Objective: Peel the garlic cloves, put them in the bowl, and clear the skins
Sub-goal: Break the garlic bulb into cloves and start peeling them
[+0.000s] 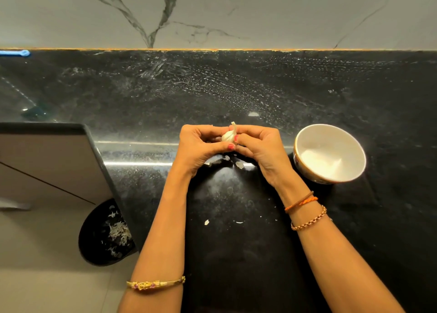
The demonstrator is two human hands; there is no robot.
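While both hands work it, head view: small white papery garlic piece point(229, 135) sits over the black polished stone counter point(236, 88), pinched between left hand point(201, 147) and right hand point(257, 144), thumbs on top. Probably a whole bulb, not 1 clove; too small to be sure. Round white ceramic bowl point(331, 152) stands empty, just right of the hands. Tip: tear skin from the stem tail downward, staying over the loose pale skin flakes point(239, 165) so the mess stays in 1 spot.

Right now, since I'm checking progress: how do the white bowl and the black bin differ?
The bowl is white; the bin is black. The bowl sits on the counter at right; the bin stands lower, on the floor at left. The bowl looks empty; the bin holds garlic skins. Both are round and open-topped.
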